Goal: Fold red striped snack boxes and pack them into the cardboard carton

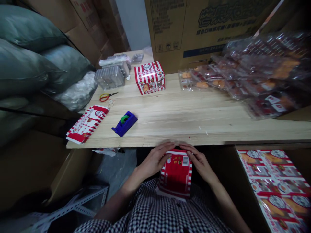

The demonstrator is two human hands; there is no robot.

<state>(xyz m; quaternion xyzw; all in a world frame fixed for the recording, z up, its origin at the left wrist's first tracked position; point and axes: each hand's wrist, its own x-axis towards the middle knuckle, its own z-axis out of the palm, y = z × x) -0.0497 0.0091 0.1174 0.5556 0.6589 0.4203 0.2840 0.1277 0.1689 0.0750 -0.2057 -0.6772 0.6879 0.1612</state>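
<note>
A red and white striped carton (176, 176) with a barcode is held at the table's front edge, close against my checked shirt. My left hand (159, 158) grips its upper left side, thumb on the printed face. On the upper right corner, my right hand (198, 160) is closed the same way, with its fingers curled over the far edge. The carton's far side is hidden. Beyond my hands on the table are a blue tape dispenser (128, 124) with a green core and a flat striped carton (87, 124) at the left.
An assembled striped box (150, 78) stands at the back of the wooden table (175, 113). Yellow-handled scissors (107, 96) lie near clear plastic packs (110, 77). Bagged toy-like food sets (264, 77) are heaped at right. Filled boxes (277, 184) sit low at right.
</note>
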